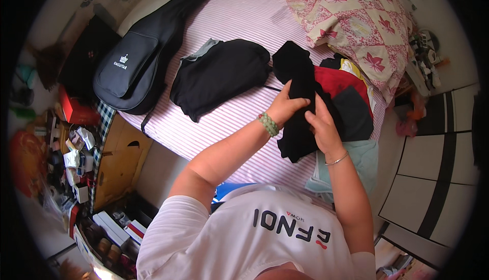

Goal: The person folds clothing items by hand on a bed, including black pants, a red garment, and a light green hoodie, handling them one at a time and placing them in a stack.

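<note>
My left hand (287, 106), below a green bead bracelet, grips a bunched black garment (295, 70) from its left side, thumb on top. On the garment's other side, my right hand (324, 127) holds the cloth, its thumb and forefinger close to the left thumb. The black cloth runs lengthwise away from me, and its lower end hangs over the striped bed sheet (237, 135). To the left lies a folded black garment (223, 74) with a grey edge. Beside the right hand are a dark grey folded cloth (353, 114), a red garment (332, 83) and a pale green towel (345, 167).
A black guitar bag (133, 58) lies along the bed's left side. At the far right is a patterned quilt (355, 16). A wooden cabinet (118, 158) and open boxes of shoes (109, 245) stand left; a white-and-black cabinet (420, 154) stands right.
</note>
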{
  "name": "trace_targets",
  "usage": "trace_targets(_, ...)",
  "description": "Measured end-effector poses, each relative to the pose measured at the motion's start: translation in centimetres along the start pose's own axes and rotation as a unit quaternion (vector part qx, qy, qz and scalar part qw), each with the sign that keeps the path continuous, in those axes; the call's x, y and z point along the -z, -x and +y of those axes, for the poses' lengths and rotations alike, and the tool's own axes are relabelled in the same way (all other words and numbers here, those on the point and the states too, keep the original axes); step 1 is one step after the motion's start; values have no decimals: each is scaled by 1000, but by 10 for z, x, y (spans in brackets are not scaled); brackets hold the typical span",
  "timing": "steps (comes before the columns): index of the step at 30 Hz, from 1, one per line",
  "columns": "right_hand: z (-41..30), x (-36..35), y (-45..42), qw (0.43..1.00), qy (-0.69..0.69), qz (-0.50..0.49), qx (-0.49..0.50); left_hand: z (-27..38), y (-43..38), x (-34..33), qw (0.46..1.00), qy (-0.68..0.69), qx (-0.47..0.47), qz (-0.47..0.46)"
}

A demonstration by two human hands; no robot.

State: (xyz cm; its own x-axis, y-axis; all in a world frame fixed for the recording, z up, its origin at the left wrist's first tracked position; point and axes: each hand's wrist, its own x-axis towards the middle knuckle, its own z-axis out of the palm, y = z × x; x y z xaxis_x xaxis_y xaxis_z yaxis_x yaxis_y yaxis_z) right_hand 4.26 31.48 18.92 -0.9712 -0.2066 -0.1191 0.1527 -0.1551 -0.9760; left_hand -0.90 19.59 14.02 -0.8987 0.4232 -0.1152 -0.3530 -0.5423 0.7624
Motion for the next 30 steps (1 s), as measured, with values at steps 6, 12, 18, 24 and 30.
trace_targets(6, 46, 63, 25, 956, 13, 288, -60, -7, -13, -19, 999, -54, 2, 9)
trace_targets(12, 131, 117, 58, 934, -242, 242, -100, 21, -3, -90, 989, -119, -5, -85)
trace_targets(18, 118, 87, 35, 906, -402, 123, 36, 66, 39, -153, 974, -111, 13, -197)
trace_targets(24, 78, 90, 2, 869, -459, 21, 182, 129, 95, -141, 977, -104, -34, -182)
trace_targets(30, 1, 92, -15, 842, -513, 64, 152, 177, 131, -50, 987, -125, -92, -45)
